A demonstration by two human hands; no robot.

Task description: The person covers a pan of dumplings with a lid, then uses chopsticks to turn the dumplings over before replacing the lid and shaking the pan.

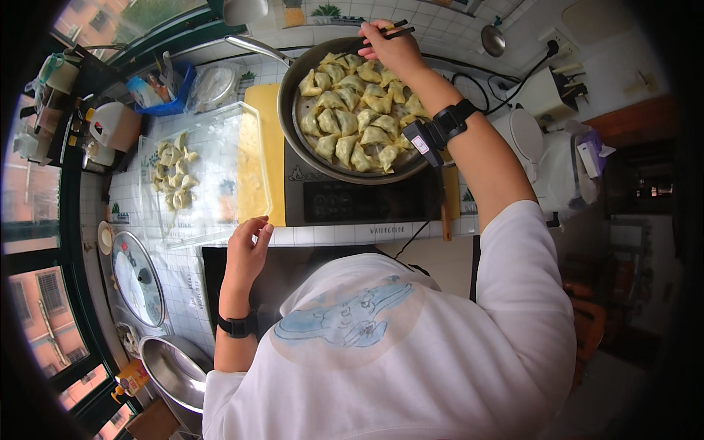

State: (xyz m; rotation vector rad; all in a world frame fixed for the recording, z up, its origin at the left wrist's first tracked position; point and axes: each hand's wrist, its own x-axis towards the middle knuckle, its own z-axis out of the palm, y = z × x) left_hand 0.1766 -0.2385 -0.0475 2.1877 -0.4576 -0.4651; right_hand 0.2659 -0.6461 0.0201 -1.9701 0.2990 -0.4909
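Note:
My right hand grips a pair of dark chopsticks above the far side of a wide frying pan. The chopsticks' tips reach among the dumplings that cover the pan's bottom, many with browned or yellowish wrappers. Under the pan is a black induction cooktop. Nothing is held in my left hand, which hovers with loosely curled fingers by the near corner of a clear plastic tray. Several paler dumplings lie in a cluster on the tray's left part.
A yellow board lies partly under the tray and cooktop. At left are a glass lid, a steel bowl, a blue basket and a white jug. A knife block and power cords stand at right.

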